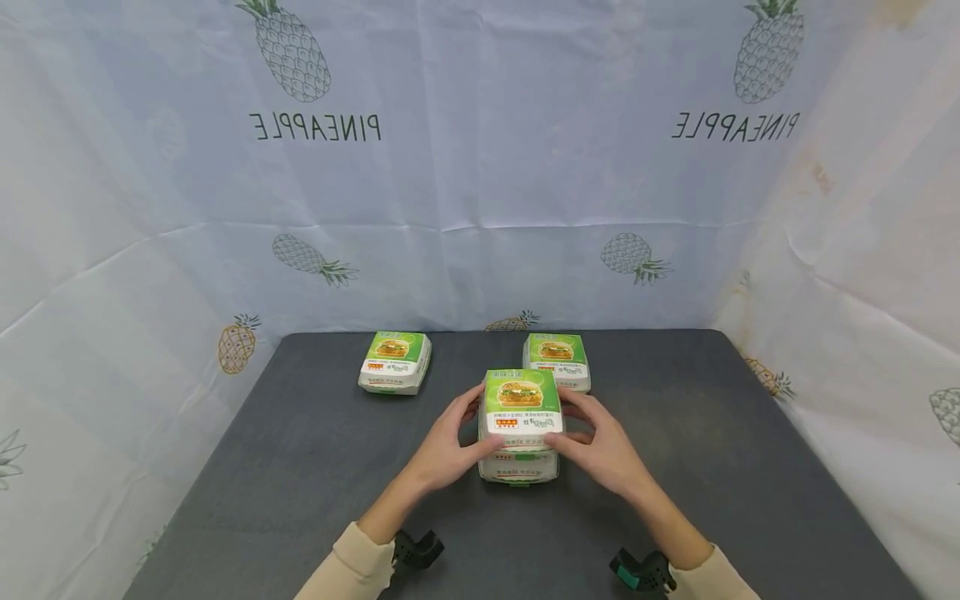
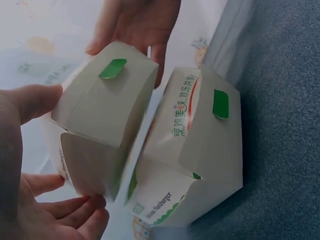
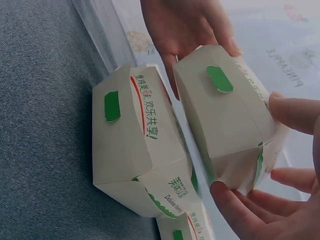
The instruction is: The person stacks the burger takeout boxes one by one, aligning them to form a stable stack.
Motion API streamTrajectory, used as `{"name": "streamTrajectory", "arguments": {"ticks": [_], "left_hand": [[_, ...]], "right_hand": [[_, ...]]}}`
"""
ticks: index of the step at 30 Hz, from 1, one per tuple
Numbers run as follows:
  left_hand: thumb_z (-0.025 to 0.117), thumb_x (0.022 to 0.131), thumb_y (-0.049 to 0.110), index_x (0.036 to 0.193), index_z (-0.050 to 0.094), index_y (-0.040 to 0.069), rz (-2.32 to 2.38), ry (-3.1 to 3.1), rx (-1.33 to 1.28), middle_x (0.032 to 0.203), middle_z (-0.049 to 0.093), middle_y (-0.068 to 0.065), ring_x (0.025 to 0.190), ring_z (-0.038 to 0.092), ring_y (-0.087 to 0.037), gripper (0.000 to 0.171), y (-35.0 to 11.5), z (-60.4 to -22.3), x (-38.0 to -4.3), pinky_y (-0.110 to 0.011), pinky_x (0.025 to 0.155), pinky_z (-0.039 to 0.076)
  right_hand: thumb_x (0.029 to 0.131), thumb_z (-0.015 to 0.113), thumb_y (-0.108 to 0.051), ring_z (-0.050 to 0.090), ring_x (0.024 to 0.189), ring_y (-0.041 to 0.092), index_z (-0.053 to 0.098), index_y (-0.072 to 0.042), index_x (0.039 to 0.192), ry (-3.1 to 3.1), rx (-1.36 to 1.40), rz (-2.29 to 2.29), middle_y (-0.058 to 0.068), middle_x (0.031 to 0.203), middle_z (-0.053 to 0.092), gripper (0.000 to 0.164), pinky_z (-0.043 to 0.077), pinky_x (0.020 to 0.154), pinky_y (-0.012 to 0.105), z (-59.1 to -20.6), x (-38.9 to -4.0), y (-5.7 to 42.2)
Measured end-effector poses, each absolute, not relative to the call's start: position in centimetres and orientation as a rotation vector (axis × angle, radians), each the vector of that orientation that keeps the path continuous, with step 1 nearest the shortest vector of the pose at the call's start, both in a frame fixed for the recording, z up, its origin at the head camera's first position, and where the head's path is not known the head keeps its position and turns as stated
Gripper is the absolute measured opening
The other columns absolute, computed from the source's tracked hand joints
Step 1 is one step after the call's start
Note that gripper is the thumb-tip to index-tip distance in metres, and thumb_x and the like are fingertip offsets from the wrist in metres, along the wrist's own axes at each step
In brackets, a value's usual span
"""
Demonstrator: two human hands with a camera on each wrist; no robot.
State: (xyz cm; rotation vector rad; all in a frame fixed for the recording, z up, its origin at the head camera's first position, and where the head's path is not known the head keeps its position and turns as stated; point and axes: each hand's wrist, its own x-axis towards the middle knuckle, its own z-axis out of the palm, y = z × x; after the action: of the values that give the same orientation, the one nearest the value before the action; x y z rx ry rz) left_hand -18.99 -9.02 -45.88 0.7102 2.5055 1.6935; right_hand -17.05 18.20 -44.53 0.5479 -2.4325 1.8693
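Note:
Between both hands is a green-and-white burger box (image 1: 522,408) with a burger picture on its lid. My left hand (image 1: 448,446) grips its left side and my right hand (image 1: 603,446) its right side, thumbs toward the near face. Directly beneath it a second burger box (image 1: 519,472) sits on the table. A narrow gap separates the held box (image 2: 107,95) from the lower box (image 2: 200,135) in the left wrist view. The right wrist view also shows that gap, with the lower box (image 3: 130,135) resting on the grey surface. Both boxes have green tabs on their near faces.
One more burger box (image 1: 395,363) stands at the back left of the dark grey table (image 1: 315,483). Another box (image 1: 557,358) is behind the stack, slightly right, partly hidden. A pineapple-print cloth (image 1: 480,167) hangs along the table's back and sides.

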Motion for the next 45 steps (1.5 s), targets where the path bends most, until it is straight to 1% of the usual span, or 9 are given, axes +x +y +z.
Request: {"name": "streamTrajectory", "arguments": {"ticks": [5,14,18,24,30,33,35,39,45], "left_hand": [[0.074,0.095,0.029,0.161,0.029,0.013,1.682,2.496,0.709,0.157,0.038,-0.008,0.143,0.04,-0.023,0.082,-9.2,-46.2,-19.0,-0.044,0.117,0.034],[0.075,0.094,0.028,0.161,0.028,0.013,1.696,2.476,0.731,0.158,0.036,-0.009,0.144,0.04,-0.025,0.083,-9.2,-46.8,-19.3,-0.045,0.118,0.033],[0.075,0.094,0.03,0.161,0.025,0.015,1.69,2.465,0.736,0.159,0.033,-0.007,0.143,0.04,-0.022,0.085,-9.2,-46.9,-19.3,-0.045,0.118,0.033],[0.075,0.093,0.034,0.163,0.021,0.021,1.678,2.459,0.728,0.162,0.028,-0.003,0.144,0.038,-0.019,0.089,-9.2,-47.0,-19.2,-0.044,0.119,0.031],[0.075,0.093,0.035,0.163,0.019,0.022,1.661,2.462,0.711,0.164,0.025,-0.003,0.146,0.035,-0.021,0.091,-9.1,-46.9,-19.1,-0.044,0.119,0.029],[0.075,0.093,0.036,0.164,0.018,0.021,1.651,2.463,0.709,0.164,0.024,-0.004,0.147,0.034,-0.021,0.092,-9.0,-46.8,-19.1,-0.044,0.12,0.029],[0.075,0.092,0.036,0.164,0.018,0.021,1.661,2.457,0.707,0.163,0.024,-0.004,0.147,0.034,-0.021,0.093,-9.0,-46.8,-19.1,-0.044,0.12,0.029],[0.075,0.092,0.036,0.164,0.018,0.021,1.674,2.448,0.707,0.163,0.025,-0.004,0.147,0.033,-0.021,0.093,-8.9,-46.8,-19.1,-0.046,0.12,0.028],[0.075,0.092,0.037,0.164,0.018,0.021,1.672,2.45,0.708,0.161,0.027,-0.004,0.143,0.037,-0.019,0.093,-8.9,-46.9,-19.2,-0.047,0.119,0.029]], "right_hand": [[0.091,0.079,-0.016,0.048,0.132,0.043,0.042,-0.011,0.155,-2.434,0.54,1.857,0.016,0.142,0.045,0.074,0.057,0.089,0.029,-44.9,-16.9,18.1],[0.09,0.08,-0.019,0.051,0.131,0.041,0.043,-0.011,0.154,-2.453,0.539,1.778,0.015,0.139,0.048,0.074,0.057,0.091,0.036,-45.3,-16.9,18.2],[0.091,0.08,-0.02,0.052,0.13,0.038,0.044,-0.011,0.153,-2.468,0.539,1.735,0.014,0.14,0.048,0.073,0.057,0.091,0.035,-45.2,-16.8,18.2],[0.091,0.08,-0.022,0.053,0.129,0.036,0.046,-0.011,0.152,-2.494,0.536,1.683,0.012,0.144,0.048,0.071,0.057,0.092,0.038,-44.8,-16.7,18.4],[0.093,0.078,-0.018,0.053,0.129,0.042,0.045,-0.004,0.152,-2.482,0.573,1.676,0.019,0.147,0.046,0.069,0.056,0.094,0.033,-44.3,-16.9,19.1],[0.094,0.076,-0.018,0.054,0.128,0.042,0.045,-0.003,0.151,-2.487,0.584,1.656,0.02,0.146,0.047,0.066,0.055,0.095,0.032,-43.9,-17.0,19.4],[0.095,0.075,-0.019,0.055,0.127,0.042,0.046,-0.003,0.15,-2.495,0.586,1.63,0.019,0.146,0.048,0.064,0.055,0.095,0.034,-43.6,-17.1,19.6],[0.096,0.073,-0.02,0.057,0.125,0.04,0.048,-0.003,0.149,-2.518,0.585,1.552,0.019,0.143,0.051,0.061,0.055,0.096,0.042,-43.1,-17.3,19.9],[0.097,0.073,-0.024,0.059,0.122,0.041,0.05,-0.004,0.149,-2.564,0.541,1.493,0.021,0.14,0.053,0.06,0.052,0.098,0.052,-42.4,-17.9,20.5]]}}
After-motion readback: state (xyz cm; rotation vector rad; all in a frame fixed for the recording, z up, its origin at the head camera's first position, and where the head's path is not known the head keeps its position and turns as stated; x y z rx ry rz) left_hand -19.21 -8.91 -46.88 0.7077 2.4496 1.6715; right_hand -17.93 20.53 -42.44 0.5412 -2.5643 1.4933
